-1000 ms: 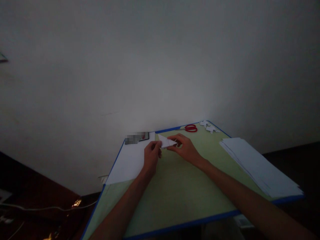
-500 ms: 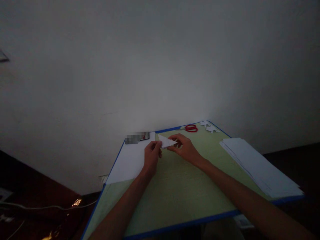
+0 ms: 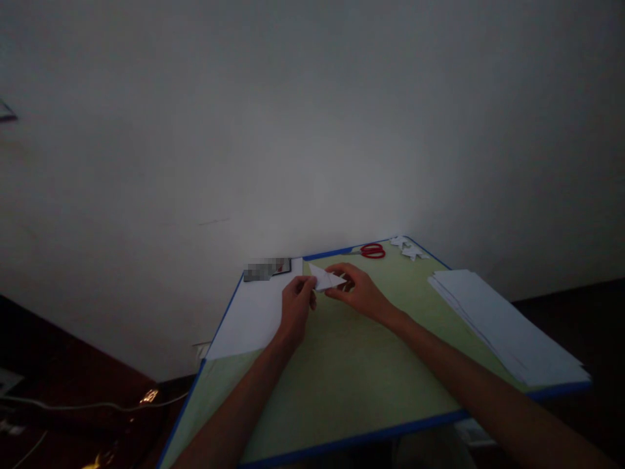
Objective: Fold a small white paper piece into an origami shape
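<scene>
A small piece of folded white paper (image 3: 326,279), with pointed triangular corners, is between my two hands over the far half of the green table. My left hand (image 3: 297,299) pinches its left side between thumb and fingers. Around its right point curl the fingers and thumb of my right hand (image 3: 359,290), in contact with the paper. Parts of the paper's edges are hidden behind my fingers.
Red-handled scissors (image 3: 373,251) lie at the table's far edge, beside small folded paper pieces (image 3: 413,251). A stack of white paper (image 3: 502,326) is on the right. On the left, a phone (image 3: 280,266) rests on a white sheet (image 3: 244,322). A wall (image 3: 312,130) rises behind.
Hardly anything differs. My right hand's fingers have shifted very slightly around the paper's right point; my left hand keeps its pinch in the same place.
</scene>
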Available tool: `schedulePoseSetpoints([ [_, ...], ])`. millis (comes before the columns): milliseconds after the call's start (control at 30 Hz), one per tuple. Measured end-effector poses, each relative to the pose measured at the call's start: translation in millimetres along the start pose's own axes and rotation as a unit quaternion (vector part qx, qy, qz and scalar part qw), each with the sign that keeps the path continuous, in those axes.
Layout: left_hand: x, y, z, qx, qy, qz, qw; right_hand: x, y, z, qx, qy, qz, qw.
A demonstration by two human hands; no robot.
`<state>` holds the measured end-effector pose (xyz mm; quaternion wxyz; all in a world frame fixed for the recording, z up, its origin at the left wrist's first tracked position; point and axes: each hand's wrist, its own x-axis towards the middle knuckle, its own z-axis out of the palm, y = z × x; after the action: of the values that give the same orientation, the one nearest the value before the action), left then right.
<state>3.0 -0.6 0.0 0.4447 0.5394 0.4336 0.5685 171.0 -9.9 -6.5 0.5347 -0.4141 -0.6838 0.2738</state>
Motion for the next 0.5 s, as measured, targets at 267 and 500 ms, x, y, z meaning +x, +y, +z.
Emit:
schedulePoseSetpoints([
  [267, -0.6, -1.1, 0.8, 0.0, -0.01, -0.003, 1.0, -1.2, -4.3, 0.1, -0.015, -0.009, -0.003, 1.0],
  [500, -0.2, -2.3, 0.4, 0.006, -0.025, 0.007, 1.0, -0.4, -1.7, 0.9, -0.012, -0.01, -0.011, 1.0],
])
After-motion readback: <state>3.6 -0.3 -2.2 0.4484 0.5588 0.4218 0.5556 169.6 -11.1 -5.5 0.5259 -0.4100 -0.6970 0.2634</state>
